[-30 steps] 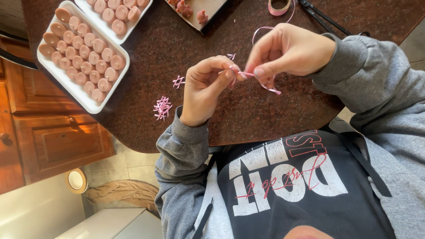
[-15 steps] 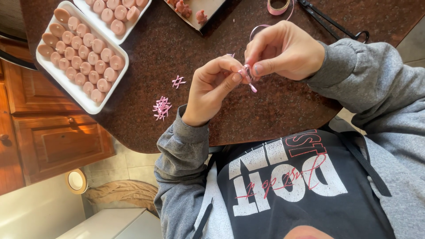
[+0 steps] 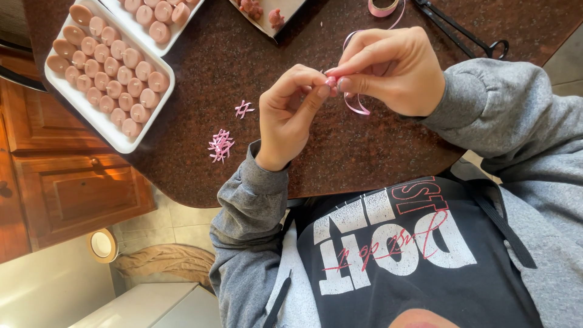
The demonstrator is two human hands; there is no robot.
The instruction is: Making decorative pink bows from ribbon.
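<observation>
**2 hands pinch a pink ribbon**

On the far left sits a white tray (image 3: 91,115) full of small round pink pieces. A 2nd white tray (image 3: 176,36) with more of them pokes in at the top. Both rest on the dark brown speckled surface (image 3: 200,73). Next come 2 little pink bows: a small bow (image 3: 243,109) and, just below it, a bigger bow pile (image 3: 220,146).

Then comes the left hand (image 3: 291,115). Its thumb and fingers are squeezed together on the thin pink ribbon (image 3: 355,104). The right hand (image 3: 392,70) touches it, and its fingertips are pinched shut on the same ribbon. The ribbon sits just above the surface, between both hands, and a loop hangs down under the right hand.

At the top right lie a pink ribbon roll (image 3: 384,7) and black scissors (image 3: 464,30).
</observation>
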